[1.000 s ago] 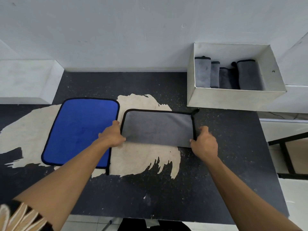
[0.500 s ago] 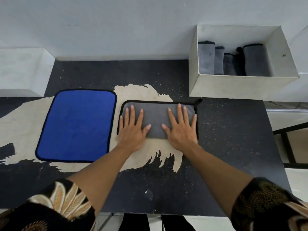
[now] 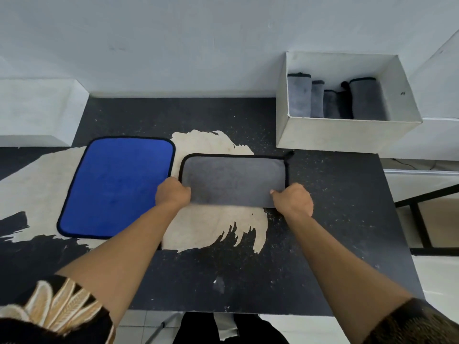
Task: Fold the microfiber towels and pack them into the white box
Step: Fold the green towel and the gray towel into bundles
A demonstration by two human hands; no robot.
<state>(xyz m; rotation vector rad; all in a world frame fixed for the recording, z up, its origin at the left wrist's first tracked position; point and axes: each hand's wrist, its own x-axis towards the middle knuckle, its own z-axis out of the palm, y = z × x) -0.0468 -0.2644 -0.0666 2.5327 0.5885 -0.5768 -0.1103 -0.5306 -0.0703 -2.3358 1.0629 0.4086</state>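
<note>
A grey towel point(image 3: 233, 180) with black edging lies folded in half on the table's middle. My left hand point(image 3: 172, 193) grips its near left corner and my right hand point(image 3: 293, 198) grips its near right corner, fingers curled under the fold edge. To the left a blue towel point(image 3: 116, 187) lies flat and unfolded. The white box point(image 3: 347, 134) stands at the back right with several folded grey towels point(image 3: 332, 99) upright inside it.
The dark table point(image 3: 323, 244) has a large worn pale patch under the towels. A white ledge point(image 3: 37, 112) sits at the back left and a white wall runs behind. A black frame point(image 3: 422, 224) stands off the table's right edge.
Half a second ago both hands lay flat with spread fingers on the grey towel. Now they have drawn back to its near corners and curled round the edge.
</note>
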